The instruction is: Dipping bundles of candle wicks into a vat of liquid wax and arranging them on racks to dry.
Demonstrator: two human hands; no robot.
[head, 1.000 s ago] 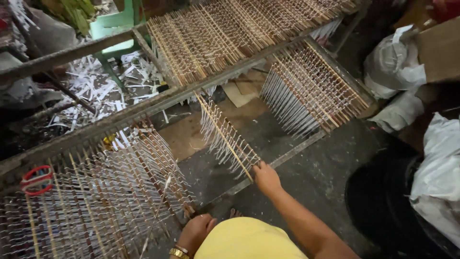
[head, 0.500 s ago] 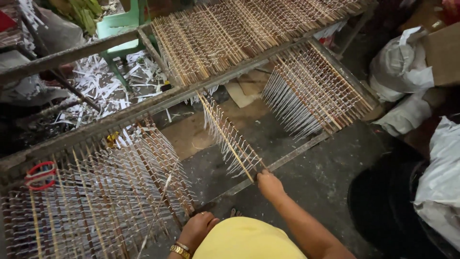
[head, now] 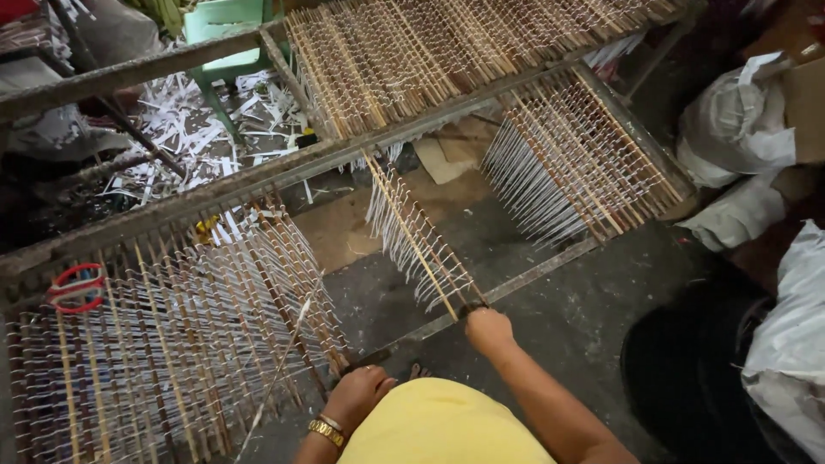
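Packages first. At the right edge of the frame you have white plastic sacks (head: 739, 120), crumpled and bulging, with a brown cardboard box (head: 808, 103) just behind the upper one; another pale sack (head: 791, 344) fills the lower right corner. No label on any of them can be made out. Upper left: a green plastic stool (head: 225, 34) standing over a litter of white paper shreds (head: 180, 120). Red-handled scissors (head: 76, 286) lie on the frame at the left edge.

Your right hand (head: 488, 329), lower centre, is closed around the near end of a slat bundle (head: 418, 243). The bundle is a few thin bamboo-coloured slats carrying a dense fringe of white sticks that hangs down to its left. It runs diagonally from your fist up to the grey metal rail (head: 258, 176), over bare dark floor, well apart from the filled rows.

Your left hand (head: 359, 393), gold watch at the wrist, rests curled against the near edge of the lower-left rack rows (head: 163, 344); whether it grips anything cannot be told.
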